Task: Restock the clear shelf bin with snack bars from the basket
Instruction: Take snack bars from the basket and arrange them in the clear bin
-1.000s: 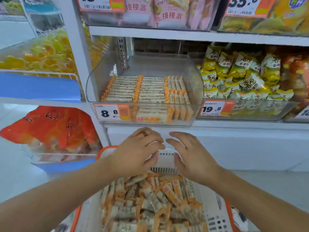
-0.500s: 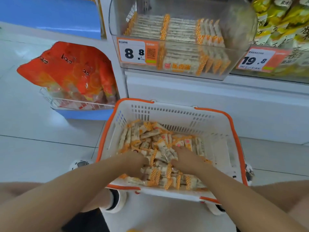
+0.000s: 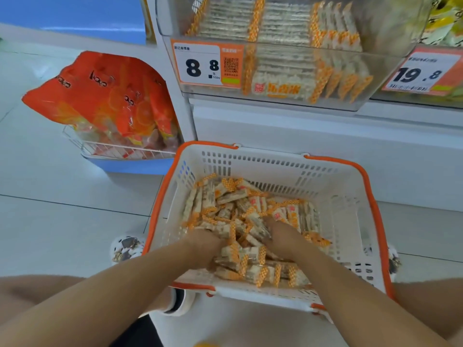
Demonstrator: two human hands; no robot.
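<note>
A white basket with an orange rim (image 3: 368, 186) stands on the floor below the shelf, holding a loose pile of snack bars (image 3: 233, 196) in clear wrappers with orange checked ends. My left hand (image 3: 203, 249) and my right hand (image 3: 280, 239) are both dug into the near side of the pile. Their fingers are buried among the bars, and a bunch of bars sits between them. Above, the clear shelf bin (image 3: 390, 58) holds neat rows of the same bars, with open room at its right side.
An 8.8 price tag (image 3: 200, 66) is on the bin's front, with a 19.8 tag (image 3: 421, 73) on the neighbouring bin. Orange bags (image 3: 105, 101) fill a low wire rack at the left. My patterned shoe (image 3: 126, 246) stands beside the basket on the white tiled floor.
My view has tipped down from the shelf to the basket. Both hands dropped from above the basket's far rim into the pile and stay buried there.
</note>
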